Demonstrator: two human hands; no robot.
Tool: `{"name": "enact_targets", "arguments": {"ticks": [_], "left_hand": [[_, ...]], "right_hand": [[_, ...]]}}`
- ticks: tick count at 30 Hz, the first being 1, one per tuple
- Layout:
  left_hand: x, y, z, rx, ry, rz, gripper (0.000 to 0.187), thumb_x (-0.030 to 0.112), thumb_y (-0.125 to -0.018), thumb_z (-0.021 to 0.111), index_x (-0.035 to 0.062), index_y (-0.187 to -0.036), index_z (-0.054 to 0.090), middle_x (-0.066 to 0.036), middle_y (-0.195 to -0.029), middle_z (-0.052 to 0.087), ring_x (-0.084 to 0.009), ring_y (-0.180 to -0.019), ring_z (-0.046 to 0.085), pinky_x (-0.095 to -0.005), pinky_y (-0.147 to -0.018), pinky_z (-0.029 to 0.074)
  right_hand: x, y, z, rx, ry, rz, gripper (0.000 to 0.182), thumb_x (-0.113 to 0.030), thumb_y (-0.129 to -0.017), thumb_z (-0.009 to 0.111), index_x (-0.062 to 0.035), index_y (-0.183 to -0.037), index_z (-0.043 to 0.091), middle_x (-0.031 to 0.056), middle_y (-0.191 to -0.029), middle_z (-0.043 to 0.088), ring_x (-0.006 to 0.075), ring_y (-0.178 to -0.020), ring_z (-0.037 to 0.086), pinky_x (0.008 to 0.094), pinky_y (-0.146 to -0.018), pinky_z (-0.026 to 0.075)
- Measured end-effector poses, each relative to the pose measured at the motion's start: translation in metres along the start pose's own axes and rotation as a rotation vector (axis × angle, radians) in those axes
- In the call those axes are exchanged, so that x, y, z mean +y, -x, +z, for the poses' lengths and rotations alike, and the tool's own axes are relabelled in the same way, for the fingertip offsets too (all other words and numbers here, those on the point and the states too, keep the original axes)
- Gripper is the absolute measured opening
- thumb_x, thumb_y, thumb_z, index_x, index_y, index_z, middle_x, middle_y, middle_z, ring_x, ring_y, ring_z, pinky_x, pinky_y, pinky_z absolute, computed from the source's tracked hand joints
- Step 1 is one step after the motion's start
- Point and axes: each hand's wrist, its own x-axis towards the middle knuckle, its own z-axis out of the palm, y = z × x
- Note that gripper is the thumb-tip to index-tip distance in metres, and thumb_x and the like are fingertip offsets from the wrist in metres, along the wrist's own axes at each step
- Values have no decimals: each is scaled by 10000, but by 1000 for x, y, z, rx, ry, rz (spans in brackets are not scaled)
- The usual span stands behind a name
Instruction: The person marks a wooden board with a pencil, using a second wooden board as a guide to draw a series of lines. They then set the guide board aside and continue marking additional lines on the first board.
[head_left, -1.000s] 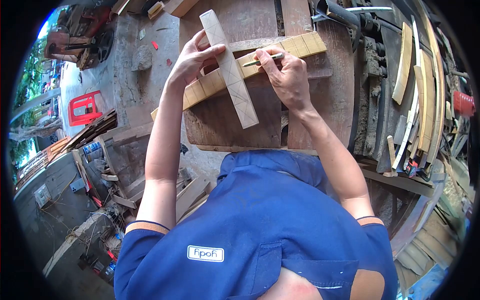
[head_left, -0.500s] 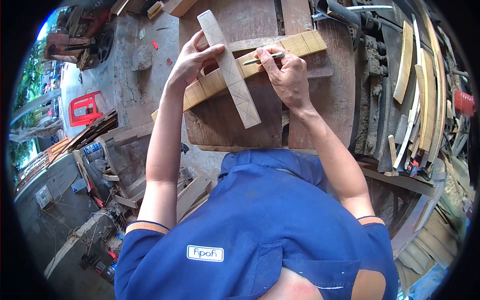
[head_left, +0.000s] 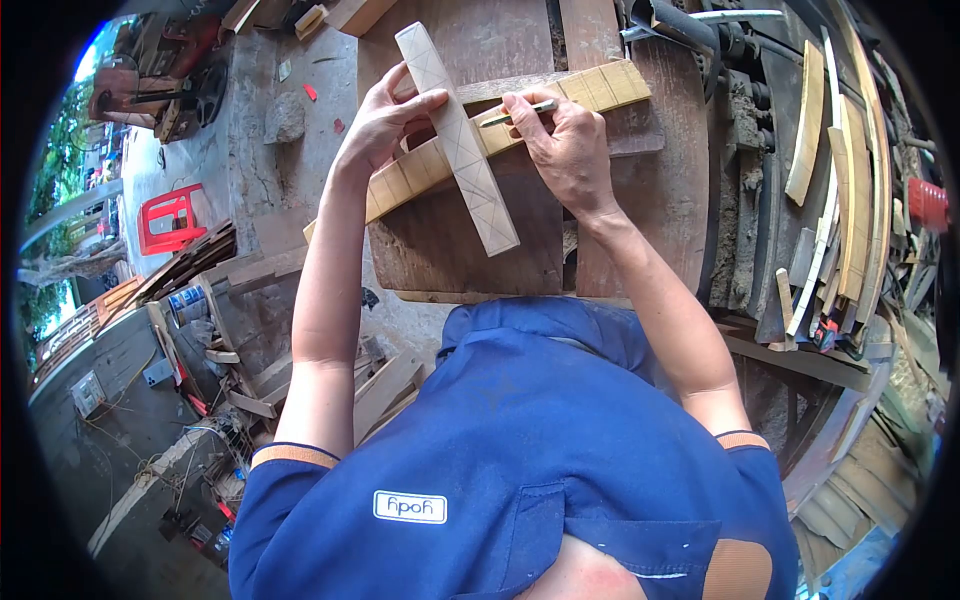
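Note:
My left hand (head_left: pixel 388 122) grips a pale wooden strip (head_left: pixel 462 150) near its upper part, thumb on its face and fingers behind. Crossed pencil lines mark the strip. It lies slantwise across a longer yellowish wooden piece (head_left: pixel 410 181) that has lines drawn across its width. In my right hand (head_left: pixel 572 155) a pencil (head_left: pixel 519 113) is pinched, its tip close to the right edge of the pale strip, over the yellowish piece. Both wooden pieces are over a brown wooden bench top (head_left: pixel 470 255), with another rough board (head_left: pixel 640 140) under the yellowish one.
Curved offcuts and thin strips (head_left: pixel 855 200) are piled at the right beside dark machinery (head_left: pixel 745 150). A red plastic stool (head_left: pixel 170 218) is on the floor at the left. Boards (head_left: pixel 190 265) are stacked below it, and a wooden block (head_left: pixel 358 14) sits at the top.
My right hand and the pencil have shifted slightly left, bringing the tip nearer the pale strip's edge. My left hand and the strip stay almost still.

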Motion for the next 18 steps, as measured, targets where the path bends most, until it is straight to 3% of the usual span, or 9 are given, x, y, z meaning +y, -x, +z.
{"name": "enact_targets", "arguments": {"ticks": [1, 3, 16, 18], "left_hand": [[0, 0, 0, 2, -1, -9, 810, 153, -829, 836, 24, -1484, 378, -134, -1142, 693, -190, -976, 703, -335, -913, 570], [0, 0, 0, -1, 5, -8, 812, 154, -828, 837, 26, -1485, 378, -132, -1141, 693, -190, -973, 703, -335, -912, 570], [-2, -1, -1, 4, 12, -5, 833, 149, -819, 843, 26, -1493, 369, -130, -1140, 690, -176, -960, 700, -316, -898, 569], [-4, -2, -2, 6, 7, -3, 832, 151, -819, 843, 26, -1492, 371, -130, -1142, 690, -177, -966, 699, -318, -900, 569]], "right_hand": [[1, -2, 2, 0, 0, 0, 296, -299, -996, 648, -18, -976, 739, 63, -757, 731, 88, -717, 691, 245, -637, 519], [1, -6, 5, 85, -26, -83, 249, -267, -962, 665, -37, -902, 738, 121, -615, 657, 205, -526, 640, 339, -522, 482], [-6, -10, 5, -24, 70, -95, 246, -276, -973, 644, -56, -934, 749, 161, -691, 678, 265, -610, 690, 364, -576, 518], [-13, -5, -4, -114, 82, -89, 266, -239, -989, 644, 4, -919, 725, 35, -633, 629, 49, -566, 532, 266, -518, 440]]}}
